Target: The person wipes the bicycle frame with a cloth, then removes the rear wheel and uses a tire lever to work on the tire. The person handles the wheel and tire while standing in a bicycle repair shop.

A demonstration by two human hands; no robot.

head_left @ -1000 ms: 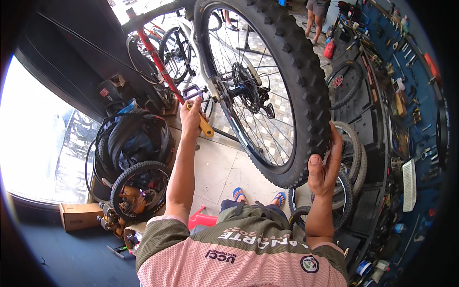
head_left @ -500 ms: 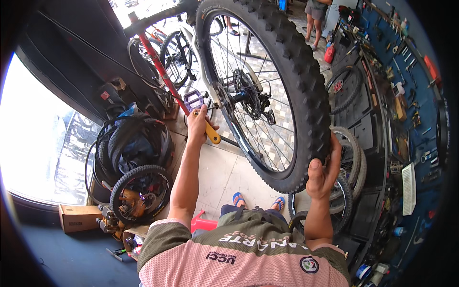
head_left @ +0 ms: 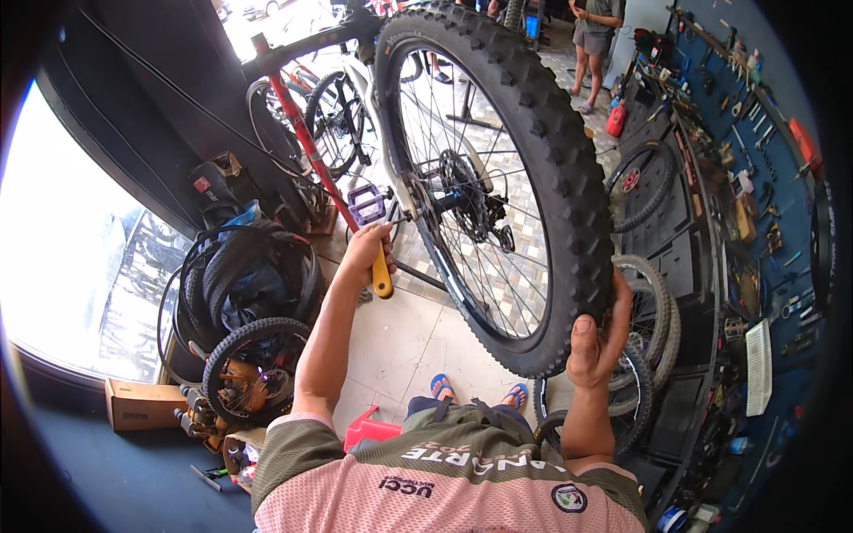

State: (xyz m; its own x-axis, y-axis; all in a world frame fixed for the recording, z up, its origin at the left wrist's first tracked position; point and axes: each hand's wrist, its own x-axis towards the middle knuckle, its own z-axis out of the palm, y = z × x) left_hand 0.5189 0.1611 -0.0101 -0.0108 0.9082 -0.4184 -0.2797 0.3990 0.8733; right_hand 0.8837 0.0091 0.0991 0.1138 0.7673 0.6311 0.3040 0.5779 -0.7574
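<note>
A bicycle wheel with a knobby black tire [head_left: 569,186] stands in front of me, mounted in a bicycle's white frame [head_left: 366,89]. At the wheel's lower right, my right hand [head_left: 600,342] grips the tire, thumb on the near side and fingers round its outer edge. My left hand [head_left: 364,250] is closed round a yellow-handled tool [head_left: 381,279], the handle pointing down out of the fist. The tool's working end cannot be made out. Just left of the wheel's hub [head_left: 462,197], this hand sits below a purple pedal [head_left: 365,204].
A red post [head_left: 306,133] rises left of the wheel. Tires [head_left: 235,271] and a small wheel [head_left: 253,369] are piled at the left, near a cardboard box [head_left: 142,404]. A red stool [head_left: 369,430] is by my legs. Wall tools hang right; a person [head_left: 593,44] stands far off.
My left hand has drawn slightly down and away from the hub, and the yellow handle has swung to point more straight down. The right hand keeps its hold on the tire.
</note>
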